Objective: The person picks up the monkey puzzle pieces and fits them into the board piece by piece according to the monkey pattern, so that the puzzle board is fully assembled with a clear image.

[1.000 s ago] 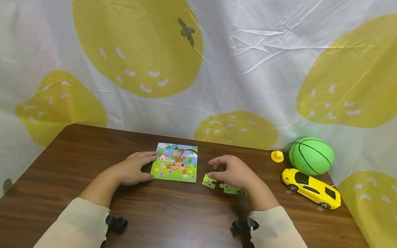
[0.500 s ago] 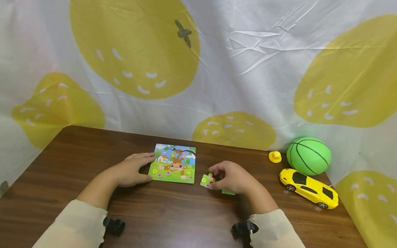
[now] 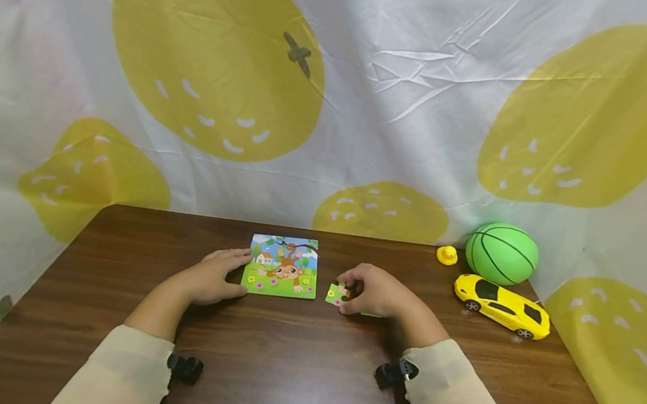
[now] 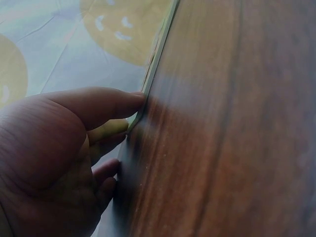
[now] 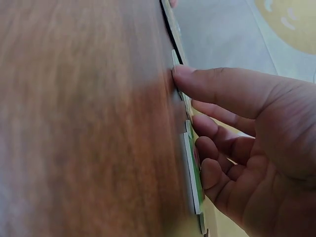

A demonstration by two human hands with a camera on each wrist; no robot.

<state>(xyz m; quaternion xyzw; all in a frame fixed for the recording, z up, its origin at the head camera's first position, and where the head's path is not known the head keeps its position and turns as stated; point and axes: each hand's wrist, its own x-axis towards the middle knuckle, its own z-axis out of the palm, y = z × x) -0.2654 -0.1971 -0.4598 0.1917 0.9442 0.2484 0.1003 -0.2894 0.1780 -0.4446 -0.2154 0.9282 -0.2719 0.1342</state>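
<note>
No word, label, brand or number can be read in any of the three views. The puzzle board [image 3: 280, 266], just below the centre of the head view, carries only a printed picture as far as can be seen, and any badge on the yellow car [image 3: 501, 307] at the lower right is too small to make out.
</note>
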